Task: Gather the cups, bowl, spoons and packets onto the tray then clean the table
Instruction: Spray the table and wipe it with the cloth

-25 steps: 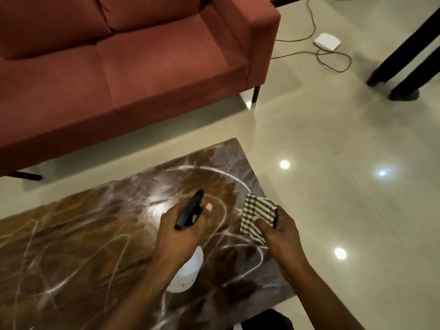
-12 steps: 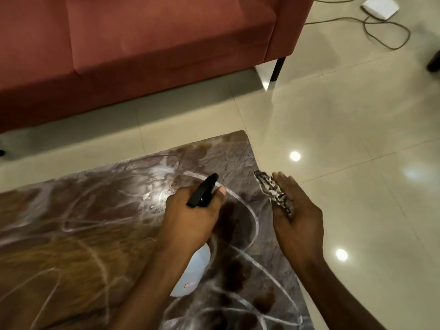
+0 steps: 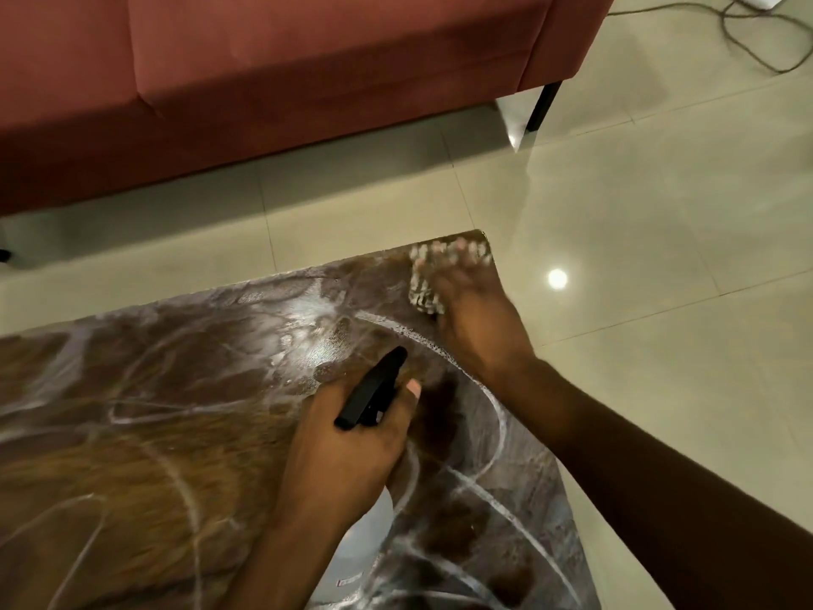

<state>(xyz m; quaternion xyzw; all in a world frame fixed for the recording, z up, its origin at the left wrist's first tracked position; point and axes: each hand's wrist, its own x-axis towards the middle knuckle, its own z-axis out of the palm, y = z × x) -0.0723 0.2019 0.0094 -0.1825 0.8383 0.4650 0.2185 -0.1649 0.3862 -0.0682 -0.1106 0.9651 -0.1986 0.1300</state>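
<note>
A brown marble table [image 3: 145,433] with white veins fills the lower left. My left hand [image 3: 347,451] grips a white spray bottle [image 3: 358,552] by its black trigger head [image 3: 371,396], held above the table's right half. My right hand [image 3: 473,319] presses a black-and-white checked cloth [image 3: 433,279] flat on the table's far right corner; hand and cloth are blurred with motion. A wet sheen lies on the marble just left of the cloth. No cups, bowl, spoons, packets or tray are in view.
A red sofa [image 3: 286,81] stands beyond the table, with a strip of glossy tiled floor [image 3: 638,213] between them. One black sofa leg [image 3: 543,105] is at its right end. A cable [image 3: 748,41] trails on the floor at top right.
My right hand has gone from the table's right edge forward to the far right corner and laid the cloth flat on the marble. The left hand with the bottle has stayed in place.
</note>
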